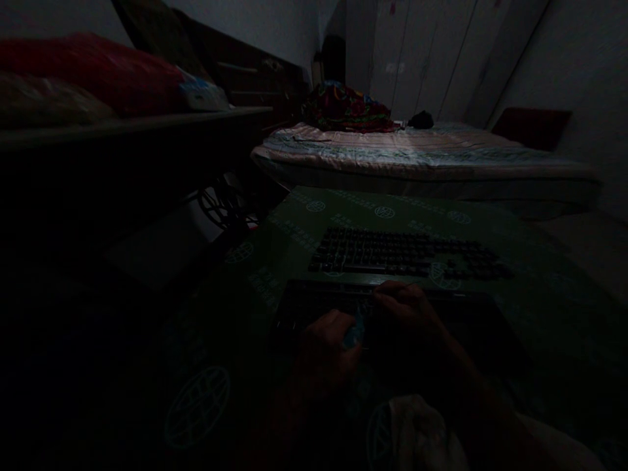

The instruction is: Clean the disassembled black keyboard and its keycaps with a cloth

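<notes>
A black keyboard [299,302] lies across the green-covered table, below both hands. My left hand [330,343] is closed around a small teal-blue object [355,329] that I cannot make out further in the dim light. Its tip points up toward the keyboard's middle. Just to the right, my right hand [405,302] is over the keyboard with its fingers pinched together. Whatever is between those fingertips is too dark to tell. Behind the keyboard, loose black keycaps [373,245] are laid out in rows like a keyboard's layout.
A pale crumpled cloth [424,432] is at the table's near edge. The table cover [275,226] is green with white globe prints. Beyond stands a bed [417,154] with a patterned blanket [346,108]. At left, a shelf [147,123] carries a red bag [108,75].
</notes>
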{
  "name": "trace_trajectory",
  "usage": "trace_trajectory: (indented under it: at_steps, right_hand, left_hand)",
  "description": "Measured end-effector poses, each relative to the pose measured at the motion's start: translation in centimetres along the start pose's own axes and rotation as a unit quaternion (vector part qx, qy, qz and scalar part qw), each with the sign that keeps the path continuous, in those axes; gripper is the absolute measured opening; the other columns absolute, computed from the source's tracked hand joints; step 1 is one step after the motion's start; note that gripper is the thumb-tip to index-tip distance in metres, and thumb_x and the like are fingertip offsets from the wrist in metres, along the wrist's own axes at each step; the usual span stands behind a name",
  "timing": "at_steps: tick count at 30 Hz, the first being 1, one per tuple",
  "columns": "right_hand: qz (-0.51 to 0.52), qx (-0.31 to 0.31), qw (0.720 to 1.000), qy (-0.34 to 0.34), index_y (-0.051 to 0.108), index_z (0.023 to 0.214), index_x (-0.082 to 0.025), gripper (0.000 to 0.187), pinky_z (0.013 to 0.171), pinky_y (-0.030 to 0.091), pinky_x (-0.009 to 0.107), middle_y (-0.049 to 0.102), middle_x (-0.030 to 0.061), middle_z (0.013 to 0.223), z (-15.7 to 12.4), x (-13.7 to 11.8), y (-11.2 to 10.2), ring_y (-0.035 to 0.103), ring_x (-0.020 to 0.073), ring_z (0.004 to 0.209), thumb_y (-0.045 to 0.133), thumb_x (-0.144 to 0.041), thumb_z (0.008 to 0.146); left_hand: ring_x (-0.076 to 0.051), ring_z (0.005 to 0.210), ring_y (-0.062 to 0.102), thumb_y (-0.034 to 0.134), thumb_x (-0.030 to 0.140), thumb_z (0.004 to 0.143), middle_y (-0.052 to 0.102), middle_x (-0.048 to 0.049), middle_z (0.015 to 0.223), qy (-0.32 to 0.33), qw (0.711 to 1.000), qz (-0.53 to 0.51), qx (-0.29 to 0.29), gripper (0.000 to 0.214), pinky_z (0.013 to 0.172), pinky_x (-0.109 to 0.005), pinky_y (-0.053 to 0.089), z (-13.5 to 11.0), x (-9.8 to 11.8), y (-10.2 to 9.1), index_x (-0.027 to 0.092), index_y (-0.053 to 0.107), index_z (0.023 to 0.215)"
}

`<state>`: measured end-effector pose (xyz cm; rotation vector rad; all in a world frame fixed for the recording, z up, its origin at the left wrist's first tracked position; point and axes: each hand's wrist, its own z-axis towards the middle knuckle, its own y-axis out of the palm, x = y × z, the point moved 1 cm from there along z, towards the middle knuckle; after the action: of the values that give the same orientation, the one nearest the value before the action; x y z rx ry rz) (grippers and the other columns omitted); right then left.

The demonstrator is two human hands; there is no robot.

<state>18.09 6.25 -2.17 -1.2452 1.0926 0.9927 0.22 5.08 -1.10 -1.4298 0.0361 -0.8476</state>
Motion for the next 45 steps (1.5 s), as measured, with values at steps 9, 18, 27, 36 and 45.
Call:
trace_trajectory:
  at_steps: [9,18,27,36,45]
  right_hand:
    - [0.066,-0.042,0.997,0.008,0.065,0.071,-0.014,0.025,0.044,0.038,0.02,0.057,0.001,0.06,-0.4,-0.2,0.6,0.051,0.0107,0.051,0.063,-0.039,0.067]
    - [0.096,-0.045,0.994,-0.008,0.065,0.07,-0.014,0.023,0.048,0.041,0.02,0.059,0.001,0.063,-0.3,0.7,0.7,0.052,0.01,0.054,0.065,-0.037,0.068]
    - [0.056,-0.005,0.998,-0.027,0.066,0.072,-0.015,0.023,0.047,0.042,0.021,0.063,0.0028,0.065,-0.2,0.2,0.7,0.056,0.0127,0.056,0.062,-0.038,0.07]
    - [0.027,-0.033,0.997,-0.068,0.066,0.069,-0.015,0.021,0.049,0.042,0.021,0.063,0.0026,0.066,0.0,0.7,1.3,0.057,0.0125,0.057,0.06,-0.035,0.072]
    - [0.044,-0.057,0.997,-0.02,0.064,0.07,-0.013,0.024,0.046,0.042,0.02,0.059,0.0026,0.064,-0.2,0.1,0.3,0.053,0.0112,0.054,0.063,-0.037,0.071]
  left_hand:
    - [-0.013,0.063,0.055,0.056,0.013,0.07,0.06,-0.0008,0.071,-0.057,0.998,0.017,-0.004,0.004,0.056,-0.023,0.035,0.2,-0.4,-0.8,0.016,0.058,0.071]
    - [-0.014,0.07,0.056,0.056,0.009,0.07,0.06,-0.002,0.076,-0.026,0.999,0.0,0.034,0.012,0.06,-0.024,0.039,0.1,-0.4,-0.5,0.016,0.061,0.079]
    - [-0.014,0.069,0.054,0.056,0.011,0.072,0.058,-0.0015,0.074,0.012,0.993,-0.016,0.117,0.011,0.059,-0.023,0.039,0.0,-0.2,-0.6,0.016,0.061,0.081]
    - [-0.013,0.067,0.056,0.055,0.013,0.073,0.059,-0.0011,0.073,-0.028,0.998,-0.007,0.052,0.009,0.059,-0.023,0.039,0.2,-0.4,-0.3,0.017,0.061,0.077]
    - [-0.013,0.065,0.055,0.055,0.014,0.072,0.059,-0.0011,0.072,-0.015,0.999,-0.009,0.031,0.009,0.057,-0.022,0.039,0.0,-0.1,-0.4,0.017,0.061,0.077]
